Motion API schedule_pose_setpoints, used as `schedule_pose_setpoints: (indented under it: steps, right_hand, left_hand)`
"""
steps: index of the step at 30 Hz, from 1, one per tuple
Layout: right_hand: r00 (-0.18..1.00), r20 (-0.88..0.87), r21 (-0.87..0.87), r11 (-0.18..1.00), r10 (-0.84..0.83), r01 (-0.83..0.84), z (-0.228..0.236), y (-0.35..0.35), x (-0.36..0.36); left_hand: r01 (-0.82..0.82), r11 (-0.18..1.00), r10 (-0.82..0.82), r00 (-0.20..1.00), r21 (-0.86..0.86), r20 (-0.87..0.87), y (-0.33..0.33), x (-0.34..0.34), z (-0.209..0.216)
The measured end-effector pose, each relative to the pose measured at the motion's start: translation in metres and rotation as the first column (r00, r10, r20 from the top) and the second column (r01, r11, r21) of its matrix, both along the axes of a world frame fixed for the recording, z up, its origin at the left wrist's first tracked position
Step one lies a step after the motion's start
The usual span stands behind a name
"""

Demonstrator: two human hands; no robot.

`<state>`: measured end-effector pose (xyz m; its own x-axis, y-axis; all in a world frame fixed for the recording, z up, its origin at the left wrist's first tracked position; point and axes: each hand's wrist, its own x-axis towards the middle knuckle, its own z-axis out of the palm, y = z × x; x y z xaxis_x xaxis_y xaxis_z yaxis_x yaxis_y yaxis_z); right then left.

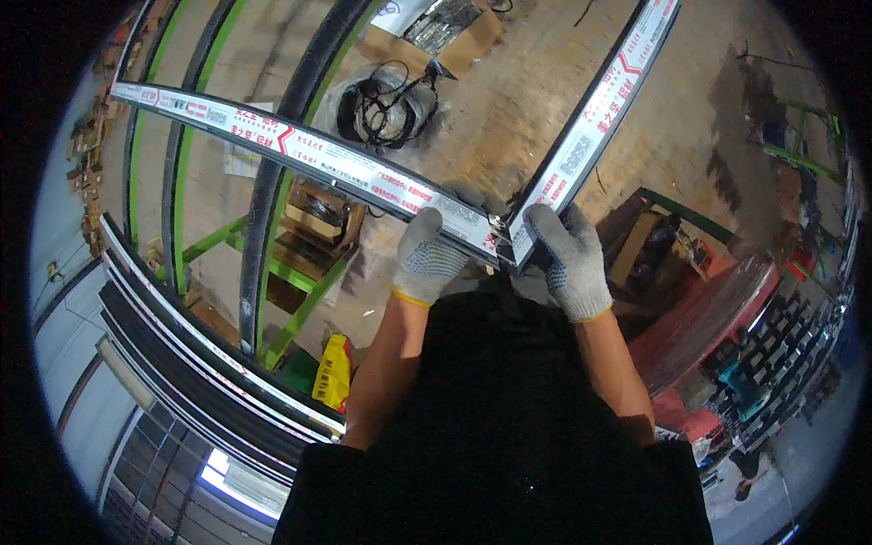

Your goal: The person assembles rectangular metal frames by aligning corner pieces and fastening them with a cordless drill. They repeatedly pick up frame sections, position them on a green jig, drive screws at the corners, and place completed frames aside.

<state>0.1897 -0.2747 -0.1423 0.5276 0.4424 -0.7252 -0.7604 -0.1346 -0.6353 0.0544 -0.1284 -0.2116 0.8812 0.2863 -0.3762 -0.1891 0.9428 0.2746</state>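
Observation:
Two long metal profiles with dark edges and white, red-printed film meet in a V in front of my body. My left hand [429, 259], in a pale knitted glove with blue dots, is closed around the left profile [341, 168] near its end. That profile's far part lies across the rack bars. The right profile [595, 113] slants up and away, and my right hand [572, 263], gloved alike, grips its lower end. A small shiny metal piece [496, 222] shows in the narrow gap between the angled ends. Fingers beneath both profiles are partly hidden.
A green rack with black-padded bars [272, 195] stands at left, above a stack of more profiles [195, 350]. Beyond are coiled black cable [386, 109] and a cardboard box [477, 45]. A yellow bag [333, 372] lies near my left forearm; a red film-wrapped stack [708, 318] stands right.

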Motion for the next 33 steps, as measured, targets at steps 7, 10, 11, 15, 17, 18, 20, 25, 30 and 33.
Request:
schedule_pose_setpoints:
  steps: [7, 10, 11, 15, 17, 18, 20, 25, 30, 33]
  right_hand:
    - [0.986, 0.079, -0.157, 0.978, 0.149, -0.135, -0.002, -0.006, 0.003]
    - [0.978, 0.142, -0.120, 0.983, 0.154, -0.137, -0.003, -0.004, 0.001]
    - [0.980, 0.141, -0.093, 0.987, 0.141, -0.128, -0.002, -0.003, 0.001]
    - [0.979, 0.150, -0.068, 0.989, 0.139, -0.130, 0.003, 0.001, 0.001]
    - [0.976, 0.146, -0.074, 0.985, 0.164, -0.155, 0.005, 0.002, 0.002]
    - [0.972, 0.145, -0.092, 0.981, 0.186, -0.174, 0.006, 0.002, 0.002]
    - [0.966, 0.160, -0.119, 0.976, 0.201, -0.184, 0.006, 0.001, 0.003]
    - [0.961, 0.196, -0.150, 0.975, 0.193, -0.166, -0.002, 0.001, -0.002]
    - [0.961, 0.239, -0.106, 0.987, 0.142, -0.120, -0.012, 0.000, -0.008]
    - [0.951, 0.253, -0.143, 0.979, 0.176, -0.143, -0.017, 0.001, -0.011]
  left_hand:
    - [0.036, 0.997, -0.026, 0.990, -0.075, 0.136, 0.003, 0.003, -0.008]
    - [0.010, 0.986, 0.009, 0.993, -0.169, 0.115, 0.004, 0.001, -0.008]
    - [0.029, 0.977, 0.002, 0.989, -0.211, 0.149, 0.007, 0.001, -0.008]
    - [-0.004, 0.981, 0.008, 1.000, -0.192, 0.021, 0.006, -0.004, -0.001]
    - [0.002, 0.996, -0.004, 1.000, -0.091, -0.019, 0.006, -0.003, 0.001]
    - [0.009, 0.998, -0.009, 1.000, -0.067, 0.002, 0.006, -0.002, 0.001]
    - [0.025, 0.999, -0.023, 0.998, -0.043, 0.060, 0.006, 0.000, 0.000]
    - [0.039, 0.997, -0.040, 0.999, 0.059, 0.016, 0.006, 0.001, -0.002]
    - [-0.092, 0.907, 0.110, 0.994, -0.410, 0.021, 0.008, 0.001, -0.007]
    - [0.002, 0.997, -0.006, 0.999, 0.076, 0.050, 0.009, 0.000, -0.011]
